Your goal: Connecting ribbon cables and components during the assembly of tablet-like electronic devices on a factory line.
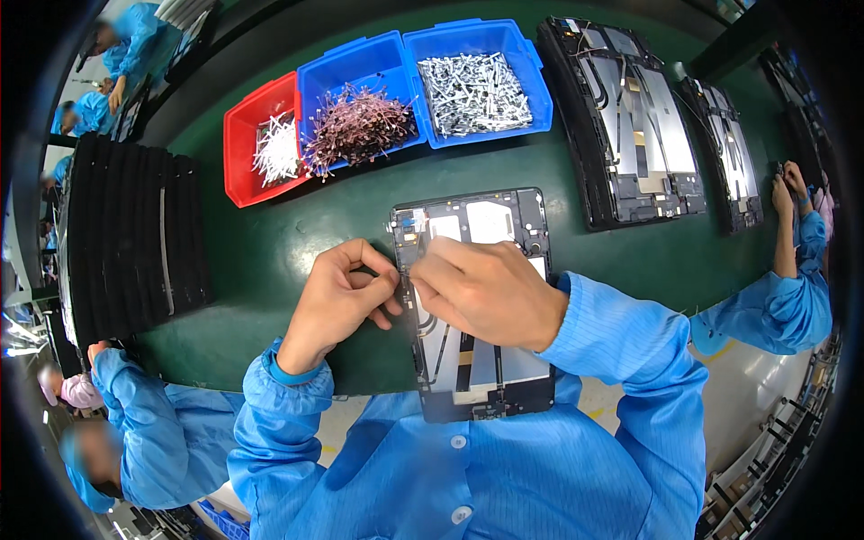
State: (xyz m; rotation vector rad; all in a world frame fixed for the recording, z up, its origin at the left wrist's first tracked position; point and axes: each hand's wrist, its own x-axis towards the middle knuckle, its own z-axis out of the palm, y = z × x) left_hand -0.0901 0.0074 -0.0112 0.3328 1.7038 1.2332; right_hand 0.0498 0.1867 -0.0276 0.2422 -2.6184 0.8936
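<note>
An opened tablet [526,396] with bare inner parts lies in front of me, its near end at the table's front edge. My left hand [337,301] is at the tablet's left edge, thumb and forefinger pinched together and the other fingers curled. Over the upper left part of the tablet is my right hand [490,292], fingertips pressed together and pointing down. Whatever either pinch holds is too small or hidden to make out. The right hand covers the middle of the tablet.
Beyond the tablet stand a red bin [236,157] of white pieces, a blue bin [355,58] of reddish-brown wired parts and another blue bin [468,36] of silvery parts. Stacked tablets [639,117] lie right; black trays [135,234] rise left. Co-workers [783,297] sit on both sides.
</note>
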